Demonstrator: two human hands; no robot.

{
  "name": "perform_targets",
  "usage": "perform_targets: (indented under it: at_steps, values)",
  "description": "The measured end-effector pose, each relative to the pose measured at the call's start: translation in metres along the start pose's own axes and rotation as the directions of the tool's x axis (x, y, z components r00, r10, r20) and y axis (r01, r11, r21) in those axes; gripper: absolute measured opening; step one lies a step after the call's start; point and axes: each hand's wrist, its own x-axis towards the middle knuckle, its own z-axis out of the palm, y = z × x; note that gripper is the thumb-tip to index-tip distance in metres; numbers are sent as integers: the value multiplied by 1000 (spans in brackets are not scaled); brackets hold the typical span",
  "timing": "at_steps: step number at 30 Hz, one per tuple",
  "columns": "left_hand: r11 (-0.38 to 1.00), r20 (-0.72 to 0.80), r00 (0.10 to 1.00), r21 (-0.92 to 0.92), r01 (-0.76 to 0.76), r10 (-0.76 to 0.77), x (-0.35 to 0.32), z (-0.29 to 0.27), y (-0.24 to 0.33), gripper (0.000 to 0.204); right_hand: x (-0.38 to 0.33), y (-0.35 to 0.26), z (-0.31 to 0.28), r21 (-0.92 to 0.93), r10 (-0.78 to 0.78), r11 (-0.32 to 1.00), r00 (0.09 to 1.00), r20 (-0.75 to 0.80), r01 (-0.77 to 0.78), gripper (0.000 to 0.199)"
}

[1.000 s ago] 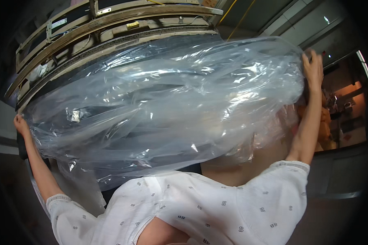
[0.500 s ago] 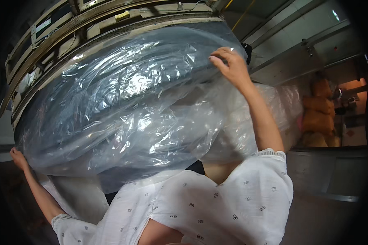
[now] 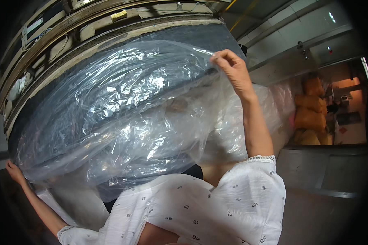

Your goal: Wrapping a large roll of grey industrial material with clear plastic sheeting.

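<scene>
Dark worktop (image 3: 208,34) lies under clear film (image 3: 139,92); orange bundles (image 3: 310,119) stacked off right.

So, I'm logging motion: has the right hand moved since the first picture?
Yes, the right hand moved left, from well right of the dark tabletop to near its edge.

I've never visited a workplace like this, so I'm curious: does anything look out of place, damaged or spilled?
Nothing looks spilled or plainly damaged. Only the clear plastic sheet looks untidy: it is creased and rumpled over the dark surface, with an edge in the right hand.
</scene>
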Motion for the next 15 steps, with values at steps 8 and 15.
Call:
perform_targets:
  at_steps: [8,15]
  values:
    - [983,-39,982,22,183,-182,11,-4,-30,42,92,25,9,-528,-260,834,958,-121,160,22]
    - [887,7,952,-362,287,-305,-5,-103,-79,47,120,37,58,-695,-202,717,971,-126,59,19]
